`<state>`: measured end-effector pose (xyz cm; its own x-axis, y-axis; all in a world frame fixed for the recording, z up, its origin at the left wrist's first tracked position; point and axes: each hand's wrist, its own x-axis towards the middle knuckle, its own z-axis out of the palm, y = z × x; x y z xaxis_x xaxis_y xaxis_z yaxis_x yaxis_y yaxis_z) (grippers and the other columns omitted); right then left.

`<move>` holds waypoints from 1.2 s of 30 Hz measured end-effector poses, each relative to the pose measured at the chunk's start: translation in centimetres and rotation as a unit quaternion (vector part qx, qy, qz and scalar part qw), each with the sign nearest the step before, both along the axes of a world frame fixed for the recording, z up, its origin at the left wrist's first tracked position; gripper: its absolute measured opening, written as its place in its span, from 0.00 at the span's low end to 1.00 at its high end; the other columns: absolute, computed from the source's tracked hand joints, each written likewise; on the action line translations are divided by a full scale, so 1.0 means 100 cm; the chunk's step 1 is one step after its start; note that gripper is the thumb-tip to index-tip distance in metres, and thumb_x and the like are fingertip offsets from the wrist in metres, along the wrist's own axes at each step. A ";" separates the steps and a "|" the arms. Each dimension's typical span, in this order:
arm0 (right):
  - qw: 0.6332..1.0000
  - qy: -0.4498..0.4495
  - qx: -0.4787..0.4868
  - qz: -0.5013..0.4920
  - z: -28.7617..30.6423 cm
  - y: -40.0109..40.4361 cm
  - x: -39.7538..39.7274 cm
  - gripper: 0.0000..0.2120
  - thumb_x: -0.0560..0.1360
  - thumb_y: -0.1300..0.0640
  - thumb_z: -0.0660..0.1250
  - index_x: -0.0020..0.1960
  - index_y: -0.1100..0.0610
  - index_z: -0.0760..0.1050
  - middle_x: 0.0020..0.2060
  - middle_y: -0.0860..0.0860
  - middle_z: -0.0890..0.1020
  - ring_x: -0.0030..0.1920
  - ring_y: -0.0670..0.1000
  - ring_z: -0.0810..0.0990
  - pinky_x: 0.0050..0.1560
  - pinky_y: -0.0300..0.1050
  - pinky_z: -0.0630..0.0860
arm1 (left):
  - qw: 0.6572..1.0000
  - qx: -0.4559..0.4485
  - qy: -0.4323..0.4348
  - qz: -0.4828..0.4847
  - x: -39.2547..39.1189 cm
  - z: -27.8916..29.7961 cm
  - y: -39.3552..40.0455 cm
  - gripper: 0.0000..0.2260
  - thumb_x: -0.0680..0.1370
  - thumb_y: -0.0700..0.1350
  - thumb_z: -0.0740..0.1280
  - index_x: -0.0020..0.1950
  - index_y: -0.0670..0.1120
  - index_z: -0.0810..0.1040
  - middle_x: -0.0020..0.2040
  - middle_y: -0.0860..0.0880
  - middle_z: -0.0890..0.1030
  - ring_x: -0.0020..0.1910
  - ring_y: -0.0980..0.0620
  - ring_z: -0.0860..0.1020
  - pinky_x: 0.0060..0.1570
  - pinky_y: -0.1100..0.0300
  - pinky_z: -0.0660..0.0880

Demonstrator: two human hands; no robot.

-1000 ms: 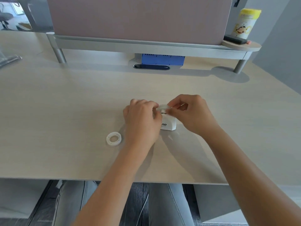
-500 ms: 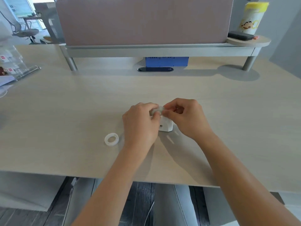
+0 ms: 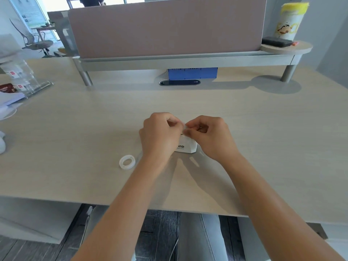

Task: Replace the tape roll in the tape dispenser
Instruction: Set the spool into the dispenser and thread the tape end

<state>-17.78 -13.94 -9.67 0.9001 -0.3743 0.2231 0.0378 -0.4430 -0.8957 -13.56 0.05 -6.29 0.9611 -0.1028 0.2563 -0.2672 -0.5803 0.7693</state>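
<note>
Dispenser (image 3: 187,146): small, white, dark lettering on its side, standing mid-desk (image 3: 263,140) between both hands, top hidden by them. Left hand (image 3: 160,134): curled against the dispenser's left side, fingers closed, steadying it. Right hand (image 3: 209,136): fingertips (image 3: 186,131) pinched on something pale at the dispenser's top; tape end or roll, cannot tell. Ring (image 3: 127,162): white, flat on the desk, near the left wrist, apart from the dispenser; spent core or spare roll, unclear. Step, by judgement: seating or threading tape at the top. Next move needs a steady base and a fine pull toward the cutter.
</note>
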 end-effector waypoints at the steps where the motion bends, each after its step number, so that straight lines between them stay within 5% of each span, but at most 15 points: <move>1: 1.000 0.000 0.003 0.001 0.000 0.000 0.000 0.04 0.74 0.59 0.77 0.48 0.56 0.87 0.38 0.51 0.85 0.28 0.37 0.75 0.33 0.26 0.69 | 1.000 0.004 0.005 0.002 0.001 0.001 -0.001 0.03 0.72 0.46 0.72 0.39 0.51 0.86 0.37 0.56 0.86 0.43 0.52 0.85 0.49 0.50 0.81; 18: 0.998 0.016 -0.050 -0.018 0.006 0.009 0.003 0.07 0.74 0.56 0.77 0.51 0.54 0.86 0.39 0.49 0.83 0.32 0.41 0.76 0.33 0.26 0.69 | 0.998 0.047 0.035 -0.003 0.019 0.011 0.007 0.07 0.72 0.41 0.69 0.39 0.49 0.85 0.33 0.56 0.80 0.45 0.45 0.84 0.50 0.48 0.82; 21: 0.994 0.024 -0.100 -0.028 0.011 0.015 0.005 0.08 0.73 0.54 0.77 0.51 0.54 0.86 0.38 0.46 0.80 0.34 0.41 0.75 0.34 0.30 0.69 | 0.998 0.043 0.042 -0.017 0.025 0.011 0.015 0.07 0.73 0.41 0.68 0.39 0.49 0.85 0.33 0.57 0.79 0.45 0.44 0.84 0.52 0.47 0.82; 25: 0.986 0.029 -0.159 -0.047 0.013 0.023 0.009 0.12 0.72 0.46 0.77 0.50 0.52 0.86 0.45 0.51 0.80 0.45 0.51 0.79 0.47 0.47 0.78 | 0.999 0.034 0.039 -0.016 0.032 0.006 0.025 0.08 0.75 0.40 0.66 0.41 0.48 0.85 0.41 0.54 0.82 0.54 0.41 0.81 0.53 0.48 0.80; 30: 0.974 0.036 -0.212 -0.066 0.013 0.028 0.013 0.11 0.73 0.46 0.74 0.52 0.50 0.85 0.50 0.51 0.80 0.51 0.53 0.80 0.48 0.48 0.78 | 0.998 -0.002 0.060 -0.017 0.035 0.003 0.036 0.08 0.75 0.39 0.68 0.42 0.47 0.86 0.35 0.56 0.79 0.48 0.45 0.83 0.45 0.59 0.76; 36: 0.968 0.065 -0.235 -0.064 0.019 0.030 0.014 0.14 0.73 0.44 0.74 0.54 0.50 0.84 0.50 0.50 0.80 0.50 0.52 0.81 0.48 0.48 0.78 | 0.994 -0.048 0.093 -0.012 0.038 0.005 0.044 0.10 0.74 0.37 0.65 0.38 0.48 0.84 0.42 0.51 0.85 0.51 0.43 0.84 0.55 0.48 0.82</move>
